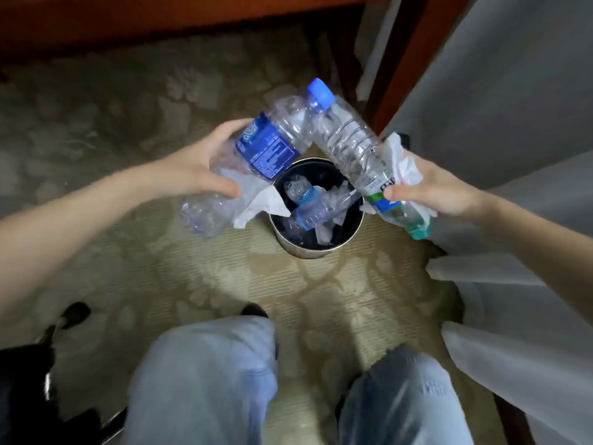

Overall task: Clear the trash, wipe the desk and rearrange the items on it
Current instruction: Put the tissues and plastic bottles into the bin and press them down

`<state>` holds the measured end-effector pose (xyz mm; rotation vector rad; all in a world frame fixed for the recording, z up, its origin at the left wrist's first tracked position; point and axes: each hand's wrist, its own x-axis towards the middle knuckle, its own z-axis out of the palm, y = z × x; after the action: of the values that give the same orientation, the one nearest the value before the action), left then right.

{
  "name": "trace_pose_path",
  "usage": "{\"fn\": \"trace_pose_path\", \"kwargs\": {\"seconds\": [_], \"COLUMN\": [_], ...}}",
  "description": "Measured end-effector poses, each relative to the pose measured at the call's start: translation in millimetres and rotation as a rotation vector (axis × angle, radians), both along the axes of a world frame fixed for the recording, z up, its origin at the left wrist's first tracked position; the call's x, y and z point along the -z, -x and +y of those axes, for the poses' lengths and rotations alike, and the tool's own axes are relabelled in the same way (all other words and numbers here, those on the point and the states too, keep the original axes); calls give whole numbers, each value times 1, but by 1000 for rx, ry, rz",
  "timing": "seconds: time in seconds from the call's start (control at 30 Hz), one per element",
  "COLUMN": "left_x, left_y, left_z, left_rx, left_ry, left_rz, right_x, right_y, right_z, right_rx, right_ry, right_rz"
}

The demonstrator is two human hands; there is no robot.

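Note:
A round metal trash bin (290, 244) with a dark inside stands on the carpet below my hands; a crushed clear bottle (316, 208) with a blue label and crumpled tissues lie in it. My left hand (199, 168) grips a bundle of crushed clear bottles, one with a dark blue label (268, 147), plus a white tissue (260, 205), just left of the bin's rim. My right hand (433, 187) holds a clear bottle with a blue cap (349, 136) and green-blue label, together with crumpled white tissue (402, 162), above the bin's right rim.
Dark red-brown desk wood (134, 24) runs along the top, with a desk leg (407, 59) behind the bin. Pale curtains (500, 101) hang at the right. My knees in light jeans (205, 374) fill the bottom. A black chair base (29, 374) sits at the lower left.

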<state>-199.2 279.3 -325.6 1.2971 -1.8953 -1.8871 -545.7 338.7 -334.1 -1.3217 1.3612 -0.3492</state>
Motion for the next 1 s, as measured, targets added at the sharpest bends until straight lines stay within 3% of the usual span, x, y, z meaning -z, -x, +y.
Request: {"fn": "trace_pose_path", "kwargs": {"seconds": [0.1,0.23,0.3,0.37,0.5,0.67,0.77,0.87,0.9,1.0], "left_x": [59,106,118,126,142,147,136,117,111,109], "left_y": [14,20,14,6,0,11,25,46,54,78], "left_z": [2,6,9,15,30,36,30,15,8,-12], "left_rx": [-114,-272,-333,-392,-448,-424,-383,-301,-283,-291], "left_ry": [6,65,111,151,141,101,91,138,150,142], "left_rz": [49,139,140,123,102,92,175,262,291,345], "right_x": [66,142,174,199,241,239,210,193,193,213], "right_y": [0,-23,-38,-56,-76,-62,-40,-31,-34,-47], "right_z": [-5,-18,-23,-24,-26,-21,-30,-45,-48,-47], "right_rx": [61,39,-10,-142,-484,-665,-544,-151,-114,-272], "right_ry": [22,-84,-129,-73,80,184,211,379,407,290], "right_rz": [-54,-394,-459,-348,49,424,346,72,68,284]}}
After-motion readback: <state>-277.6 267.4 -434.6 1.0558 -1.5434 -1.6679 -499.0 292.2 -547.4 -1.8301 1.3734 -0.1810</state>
